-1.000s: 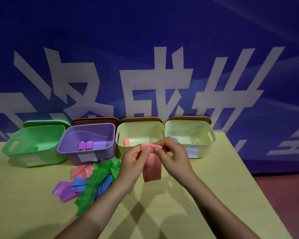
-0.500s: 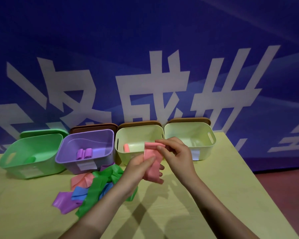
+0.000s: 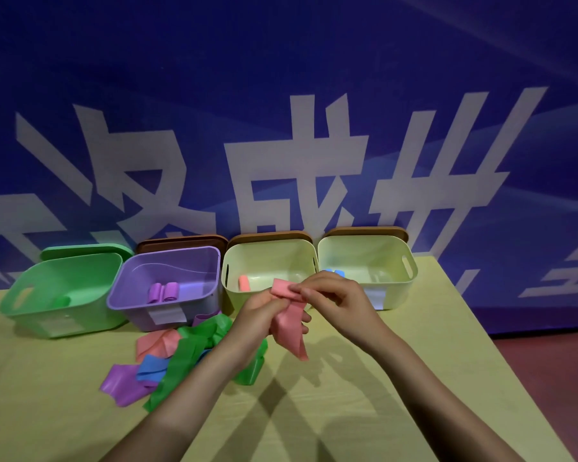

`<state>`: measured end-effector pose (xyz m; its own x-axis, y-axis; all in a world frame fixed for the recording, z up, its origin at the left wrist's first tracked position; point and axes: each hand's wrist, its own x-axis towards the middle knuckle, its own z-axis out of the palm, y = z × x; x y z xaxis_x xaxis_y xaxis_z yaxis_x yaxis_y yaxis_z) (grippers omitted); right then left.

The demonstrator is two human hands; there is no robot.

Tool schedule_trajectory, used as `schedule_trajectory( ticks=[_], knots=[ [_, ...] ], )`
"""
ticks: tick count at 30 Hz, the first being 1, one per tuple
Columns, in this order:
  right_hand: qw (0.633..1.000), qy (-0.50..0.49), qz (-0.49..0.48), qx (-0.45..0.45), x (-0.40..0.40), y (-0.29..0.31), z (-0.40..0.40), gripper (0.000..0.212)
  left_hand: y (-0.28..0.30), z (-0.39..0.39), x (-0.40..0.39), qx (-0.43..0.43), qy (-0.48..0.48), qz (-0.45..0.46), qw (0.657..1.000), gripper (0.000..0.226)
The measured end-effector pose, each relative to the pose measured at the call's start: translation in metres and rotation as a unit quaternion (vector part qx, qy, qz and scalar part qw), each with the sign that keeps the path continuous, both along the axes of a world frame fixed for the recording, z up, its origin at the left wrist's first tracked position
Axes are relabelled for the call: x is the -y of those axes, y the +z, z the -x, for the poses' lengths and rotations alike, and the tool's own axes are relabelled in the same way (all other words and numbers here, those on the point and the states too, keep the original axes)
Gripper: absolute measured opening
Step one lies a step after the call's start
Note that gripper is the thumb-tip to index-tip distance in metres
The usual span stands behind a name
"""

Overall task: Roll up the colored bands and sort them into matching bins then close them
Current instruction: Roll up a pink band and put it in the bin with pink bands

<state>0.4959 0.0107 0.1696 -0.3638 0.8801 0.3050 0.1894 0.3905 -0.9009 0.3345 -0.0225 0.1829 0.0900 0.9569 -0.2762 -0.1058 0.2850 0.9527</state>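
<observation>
From the head camera, both hands hold a pink band above the yellow-green table, in front of the middle cream bin: the right hand pinches its folded top end between thumb and fingertips, while the left hand curls around the strip just below, the free tail hanging down. Left of the hands lies a loose pile of bands, green, pink, blue and purple, in front of the purple bin with two purple rolls; a green bin stands leftmost, another cream bin rightmost.
</observation>
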Motion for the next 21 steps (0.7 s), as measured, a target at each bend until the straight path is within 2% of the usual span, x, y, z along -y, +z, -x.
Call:
schedule_trajectory(
  ticks=[3,7,12,16,21],
  knots=[
    [1.0,-0.01,0.023,-0.016,0.0,0.002,0.003,0.021,0.001,0.001,0.003,-0.019,-0.014,-0.016,1.0,0.026],
    [0.998,-0.007,0.064,-0.012,-0.003,0.002,0.007,0.042,0.003,0.001,0.005,-0.059,-0.002,-0.051,0.997,0.026],
    [0.994,-0.013,0.084,0.069,-0.004,0.004,0.006,0.012,-0.002,-0.001,0.003,-0.129,0.021,-0.077,0.988,0.025],
    [0.995,-0.072,0.028,0.059,0.002,0.002,0.004,0.009,0.0,-0.006,0.003,-0.149,0.006,-0.081,0.986,0.024],
    [0.991,-0.128,0.013,0.037,0.003,0.001,-0.004,0.013,-0.001,-0.017,0.003,-0.047,0.009,-0.028,0.998,0.016]
  ],
)
